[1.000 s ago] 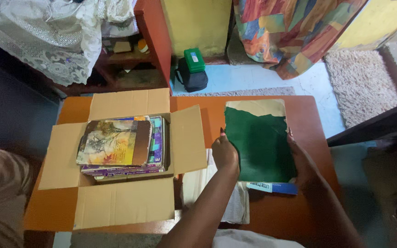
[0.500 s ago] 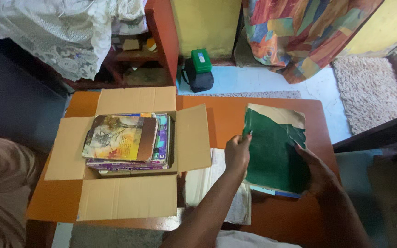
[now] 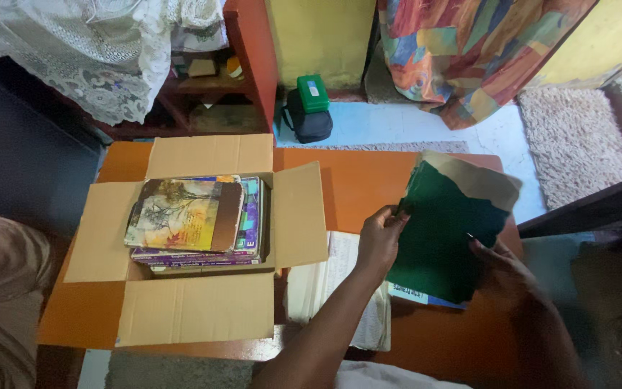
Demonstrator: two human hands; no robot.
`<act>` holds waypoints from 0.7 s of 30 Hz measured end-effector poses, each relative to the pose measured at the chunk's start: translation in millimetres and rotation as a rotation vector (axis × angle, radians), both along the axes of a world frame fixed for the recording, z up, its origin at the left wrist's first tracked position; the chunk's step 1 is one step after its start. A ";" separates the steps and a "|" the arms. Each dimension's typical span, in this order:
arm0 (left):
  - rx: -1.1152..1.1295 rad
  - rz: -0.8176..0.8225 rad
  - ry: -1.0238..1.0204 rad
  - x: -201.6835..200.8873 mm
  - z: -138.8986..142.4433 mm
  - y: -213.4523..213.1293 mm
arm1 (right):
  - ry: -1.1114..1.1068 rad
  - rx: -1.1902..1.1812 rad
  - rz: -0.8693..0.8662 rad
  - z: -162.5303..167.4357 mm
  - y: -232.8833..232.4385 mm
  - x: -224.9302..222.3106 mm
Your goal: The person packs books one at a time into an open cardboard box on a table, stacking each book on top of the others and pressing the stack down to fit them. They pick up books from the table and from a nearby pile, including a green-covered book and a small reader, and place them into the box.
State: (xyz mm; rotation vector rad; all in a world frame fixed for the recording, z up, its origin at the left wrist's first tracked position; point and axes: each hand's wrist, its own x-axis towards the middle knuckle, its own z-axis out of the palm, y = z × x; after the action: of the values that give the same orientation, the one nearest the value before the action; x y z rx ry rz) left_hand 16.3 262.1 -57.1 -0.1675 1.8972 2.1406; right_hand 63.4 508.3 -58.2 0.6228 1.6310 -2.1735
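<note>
In the head view, a green book (image 3: pixel 444 234) with a torn brown cover is held between both hands: the left hand (image 3: pixel 379 241) is clamped on its left edge, the right hand (image 3: pixel 502 266) is closed on its lower right edge. Compared with a second ago, when the book was lying nearly flat on the table (image 3: pixel 354 184), it has been lifted and tilted, its top edge raised toward the far side; judged from that, the book has been picked off the pile and is free to be carried. A blue-edged book (image 3: pixel 415 295) is uncovered beneath it, just beside loose papers (image 3: pixel 325 284) lying between the hands and the box (image 3: pixel 203 245). The cardboard box stands open on the left part of the table, all four flaps folded out, with a stack of books (image 3: pixel 192 220) inside reaching about to the rim; the right flap lies near the left hand. Bare orange tabletop is left between that flap and the green book and along the far edge. Beyond the table, a small dark bag (image 3: pixel 309 115) is seen on the floor, well apart.
</note>
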 end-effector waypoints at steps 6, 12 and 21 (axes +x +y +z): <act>-0.107 -0.040 0.004 -2.6 2.1 1.4 | -0.028 -0.053 0.001 -5.1 9.1 3.3; -0.207 -0.088 -0.148 -0.1 -6.7 2.6 | -0.094 0.237 -0.152 4.5 -6.6 1.4; -0.120 -0.007 -0.642 -19.2 -25.7 15.6 | -0.091 0.461 -0.051 59.7 -41.0 1.4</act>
State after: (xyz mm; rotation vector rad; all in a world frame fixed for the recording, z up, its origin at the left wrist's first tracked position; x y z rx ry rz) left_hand -2.9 277.7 -82.8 -0.7664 1.6211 1.6776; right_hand 64.8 467.3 1.5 0.8817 2.0998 -1.7729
